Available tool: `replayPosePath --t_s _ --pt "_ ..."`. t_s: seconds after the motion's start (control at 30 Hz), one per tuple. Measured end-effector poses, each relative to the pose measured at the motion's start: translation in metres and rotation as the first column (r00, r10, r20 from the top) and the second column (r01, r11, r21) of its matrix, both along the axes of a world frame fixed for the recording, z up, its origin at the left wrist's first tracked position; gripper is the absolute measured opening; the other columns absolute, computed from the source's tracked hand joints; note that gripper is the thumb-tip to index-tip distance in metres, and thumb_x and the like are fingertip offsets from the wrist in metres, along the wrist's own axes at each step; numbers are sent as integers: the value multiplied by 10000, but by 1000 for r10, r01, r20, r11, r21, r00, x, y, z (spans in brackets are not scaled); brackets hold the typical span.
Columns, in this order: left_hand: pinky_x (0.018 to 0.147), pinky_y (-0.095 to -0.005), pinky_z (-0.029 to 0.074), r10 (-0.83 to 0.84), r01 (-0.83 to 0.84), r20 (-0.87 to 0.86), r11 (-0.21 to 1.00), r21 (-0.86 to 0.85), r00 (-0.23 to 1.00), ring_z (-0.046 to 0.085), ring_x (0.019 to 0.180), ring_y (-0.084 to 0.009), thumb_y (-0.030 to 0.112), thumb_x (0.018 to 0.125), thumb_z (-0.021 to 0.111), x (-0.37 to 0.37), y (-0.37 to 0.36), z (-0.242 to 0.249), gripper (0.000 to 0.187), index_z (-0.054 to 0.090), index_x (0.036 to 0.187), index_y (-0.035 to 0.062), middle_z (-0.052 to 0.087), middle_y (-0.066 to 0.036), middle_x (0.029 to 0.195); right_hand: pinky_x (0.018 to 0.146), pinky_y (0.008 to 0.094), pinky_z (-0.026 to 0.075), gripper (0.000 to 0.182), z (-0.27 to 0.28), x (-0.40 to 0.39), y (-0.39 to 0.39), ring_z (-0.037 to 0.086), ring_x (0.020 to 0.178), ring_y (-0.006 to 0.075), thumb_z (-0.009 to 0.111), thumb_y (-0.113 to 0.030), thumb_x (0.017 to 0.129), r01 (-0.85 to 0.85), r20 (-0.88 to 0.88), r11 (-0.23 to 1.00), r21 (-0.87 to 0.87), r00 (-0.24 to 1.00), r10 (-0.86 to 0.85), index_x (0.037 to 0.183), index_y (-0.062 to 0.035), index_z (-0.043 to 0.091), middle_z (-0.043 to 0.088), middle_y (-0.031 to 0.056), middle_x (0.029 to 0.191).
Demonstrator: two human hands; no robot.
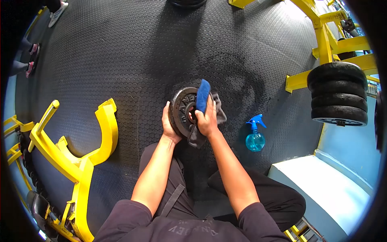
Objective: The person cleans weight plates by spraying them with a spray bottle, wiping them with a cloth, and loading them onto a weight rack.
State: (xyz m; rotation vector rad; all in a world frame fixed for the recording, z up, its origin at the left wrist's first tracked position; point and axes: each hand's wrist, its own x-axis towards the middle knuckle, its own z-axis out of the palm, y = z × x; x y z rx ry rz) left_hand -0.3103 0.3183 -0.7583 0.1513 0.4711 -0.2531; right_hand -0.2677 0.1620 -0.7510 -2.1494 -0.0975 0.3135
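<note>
A black weight plate with raised lettering is held tilted above my lap, over the rubber floor. My left hand grips its left edge, fingers behind the rim and thumb side toward me. On the plate's right side, my right hand is closed on a folded blue cloth, pressing near the centre hole. A dark grey cloth shows behind the right hand, and dark fabric hangs below it at the plate's lower edge. To the right stands a spray bottle with a blue trigger head and blue liquid.
A yellow steel frame stands at the left. Several black plates are stacked on a yellow rack at the right. A white-topped ledge lies at lower right. Another person's shoes show at the far left.
</note>
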Motion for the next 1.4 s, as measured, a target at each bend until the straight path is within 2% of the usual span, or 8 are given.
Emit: replayPosePath --t_s 0.43,0.7,0.9,1.0,1.13,1.23,1.3,1.4 --pt "1117 -416 398 60 -20 -74 890 455 995 563 1231 -263 678 989 333 2 3 13 748 516 1394 76 584 -94 1326 1241 522 66 767 63 -21 59 180 1522 386 456 -316 822 -413 122 910 38 906 406 1519 -13 349 317 243 1585" --pt "1039 -413 465 -88 115 -113 959 260 990 620 1131 -264 802 883 390 -1 6 11 902 604 1318 41 648 -145 1267 1233 538 124 757 91 -75 -2 225 1515 338 484 -315 844 -470 -102 877 98 872 478 1524 -17 334 314 215 1595" --pt "881 -401 583 -65 171 -260 897 408 963 702 978 -280 327 955 644 -15 -3 17 442 632 1240 -11 714 -121 1128 1183 531 252 703 218 -36 -68 463 1385 293 556 -491 918 -818 -706 270 -507 574 413 1408 10 520 526 165 1456" --pt "876 -445 587 -103 250 -318 850 465 942 715 954 -288 168 888 696 -21 -5 17 316 687 1138 -24 732 -144 1074 1111 498 372 626 261 -57 -110 612 1216 318 620 -425 900 -449 -100 360 -818 726 680 1358 0 574 625 170 1336" --pt "981 -449 540 -142 252 -259 849 465 955 693 1048 -293 162 918 615 -25 -10 20 307 677 1167 -7 723 -160 1119 994 456 476 486 301 -50 -117 680 1081 335 611 -388 899 -590 -94 735 -335 797 597 1266 -72 647 691 189 1191" --pt "946 -437 548 -138 243 -247 847 472 959 698 1007 -291 126 891 604 -28 -14 15 289 696 1128 -13 727 -153 1096 940 442 506 474 321 -26 -86 688 1032 314 604 -417 912 -679 -437 386 -624 713 548 1217 -57 650 714 157 1085" --pt "897 -426 563 -77 198 -258 852 484 963 706 930 -294 74 846 589 -32 -24 32 275 711 1074 -19 729 -138 1049 897 451 522 408 294 -20 -76 705 991 332 582 -408 911 -458 21 706 -540 832 555 1116 -71 687 729 158 1021" --pt "860 -403 568 2 114 -258 893 435 966 695 894 -279 48 823 576 -42 -50 21 199 684 973 -24 702 -134 973 900 474 523 419 306 16 -68 697 1042 336 588 -413 907 -592 -308 609 -528 802 513 1134 -71 674 728 178 1062"
